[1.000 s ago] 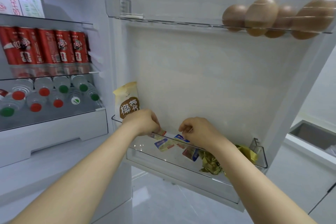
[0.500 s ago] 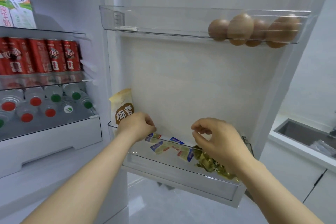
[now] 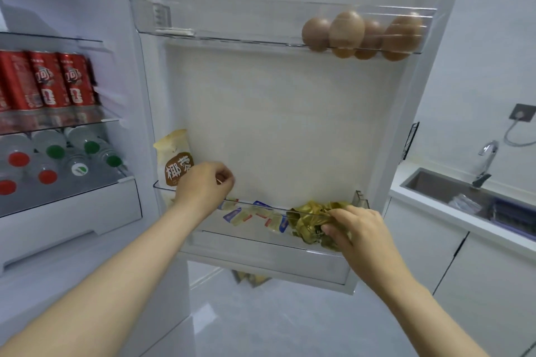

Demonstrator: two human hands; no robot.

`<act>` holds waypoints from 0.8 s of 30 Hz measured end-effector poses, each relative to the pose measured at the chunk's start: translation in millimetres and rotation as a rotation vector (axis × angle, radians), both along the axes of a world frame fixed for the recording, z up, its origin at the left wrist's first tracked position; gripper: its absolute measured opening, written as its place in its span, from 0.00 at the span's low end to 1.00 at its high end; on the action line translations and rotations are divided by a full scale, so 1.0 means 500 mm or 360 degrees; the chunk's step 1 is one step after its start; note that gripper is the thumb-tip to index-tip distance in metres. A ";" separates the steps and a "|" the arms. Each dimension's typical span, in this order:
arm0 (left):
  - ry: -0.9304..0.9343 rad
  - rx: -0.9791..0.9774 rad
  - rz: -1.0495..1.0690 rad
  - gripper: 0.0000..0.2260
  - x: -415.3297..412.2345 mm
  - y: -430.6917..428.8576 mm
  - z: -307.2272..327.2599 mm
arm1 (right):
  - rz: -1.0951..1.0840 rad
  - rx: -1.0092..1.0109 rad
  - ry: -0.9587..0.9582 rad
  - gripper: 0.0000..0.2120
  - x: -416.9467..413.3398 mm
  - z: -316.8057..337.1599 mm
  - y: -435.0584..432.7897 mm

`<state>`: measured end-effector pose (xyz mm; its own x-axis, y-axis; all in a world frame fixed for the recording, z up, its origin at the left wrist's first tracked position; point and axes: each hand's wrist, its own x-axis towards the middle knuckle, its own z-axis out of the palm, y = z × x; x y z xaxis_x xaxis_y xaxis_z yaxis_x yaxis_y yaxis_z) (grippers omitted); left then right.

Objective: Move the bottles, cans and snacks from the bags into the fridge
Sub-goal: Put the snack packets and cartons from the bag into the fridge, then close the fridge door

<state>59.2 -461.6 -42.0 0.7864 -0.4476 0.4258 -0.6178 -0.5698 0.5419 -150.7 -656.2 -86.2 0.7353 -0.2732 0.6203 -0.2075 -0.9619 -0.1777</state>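
Since half a second ago our right hand (image 3: 357, 229) has dropped from above the lower door bin (image 3: 261, 253) onto the gold-wrapped snacks (image 3: 307, 223) at the bin's right end, thumb and fingers pinching them. Our left hand (image 3: 203, 186) hovers curled over the bin's left end, before a pale pouch (image 3: 175, 158) printed 椰蓉; we cannot tell whether it holds anything. Small blue-and-yellow packets (image 3: 255, 216) lie between, print unreadable. On the fridge shelves, red cans (image 3: 46, 81) with white characters stand above capped bottles (image 3: 55, 151); eggs (image 3: 346, 29) sit in the upper door bin (image 3: 226, 23)
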 end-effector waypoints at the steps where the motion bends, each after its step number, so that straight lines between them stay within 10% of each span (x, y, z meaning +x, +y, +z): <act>1: -0.0026 -0.0050 -0.0056 0.05 -0.027 0.001 0.005 | 0.0003 0.0002 -0.0021 0.07 -0.002 0.000 0.005; 9: -0.0190 0.0039 -0.0309 0.17 -0.281 -0.011 -0.031 | 0.0207 -0.0047 0.0060 0.04 -0.050 0.003 0.058; 24: 0.0154 0.0250 0.0410 0.27 -0.465 0.079 -0.029 | 0.0612 0.0659 -0.0435 0.15 -0.247 0.047 0.003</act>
